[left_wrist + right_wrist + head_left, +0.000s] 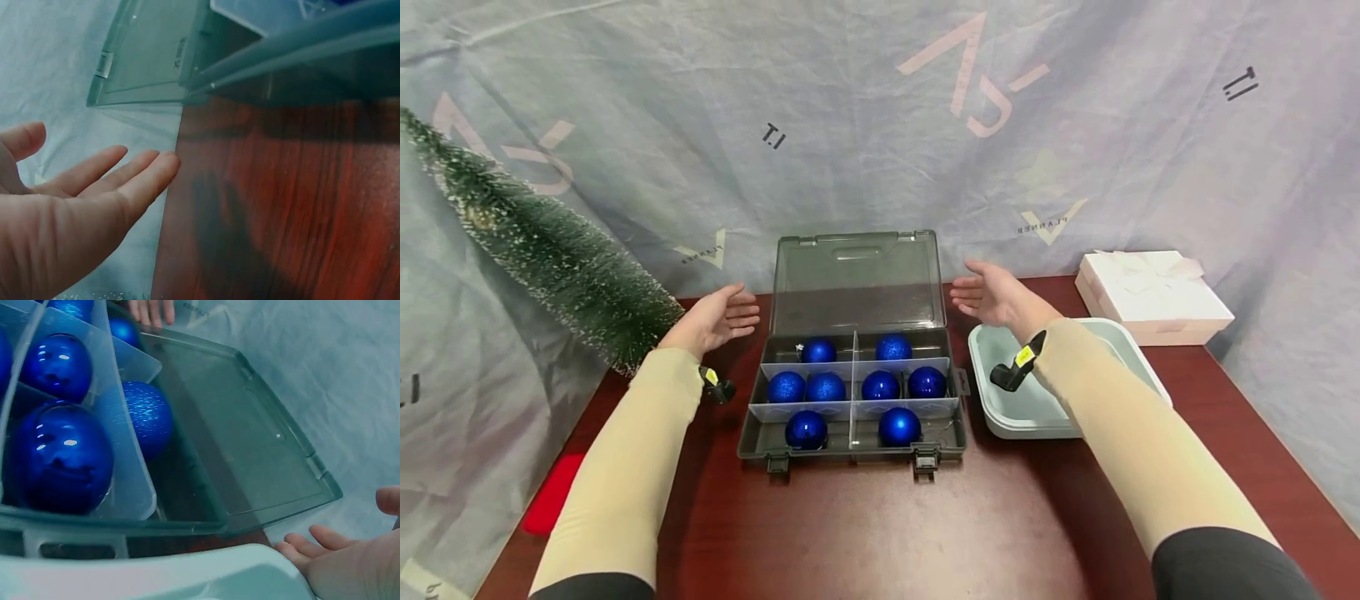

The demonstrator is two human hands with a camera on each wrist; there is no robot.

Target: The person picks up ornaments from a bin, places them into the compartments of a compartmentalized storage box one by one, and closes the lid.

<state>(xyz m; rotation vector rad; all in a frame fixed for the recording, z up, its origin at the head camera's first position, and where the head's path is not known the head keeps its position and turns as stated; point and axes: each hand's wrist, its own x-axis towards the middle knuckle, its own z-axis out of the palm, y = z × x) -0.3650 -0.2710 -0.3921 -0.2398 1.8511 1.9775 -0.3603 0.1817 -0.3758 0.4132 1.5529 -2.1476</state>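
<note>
A clear grey plastic organizer box (865,455) stands on the table with its lid (857,283) raised against the backdrop. Dividers split it into compartments holding several blue ball ornaments (899,427), some glossy, some glittery. To the left of the lid is my left hand (718,318), fingers extended, palm turned toward the box, holding nothing. On the other side my right hand (992,296) mirrors it, fingers straight and empty, just right of the lid. In the right wrist view, the ornaments (62,459) and the open lid lie beyond the hand.
A pale grey-green tray (1000,417) sits under the right forearm. Behind it is a white gift box (1157,287) with a ribbon bow. A frosted artificial tree (565,258) leans at the left, and a red item (553,496) lies by the left forearm. A fabric backdrop (850,108) hangs behind.
</note>
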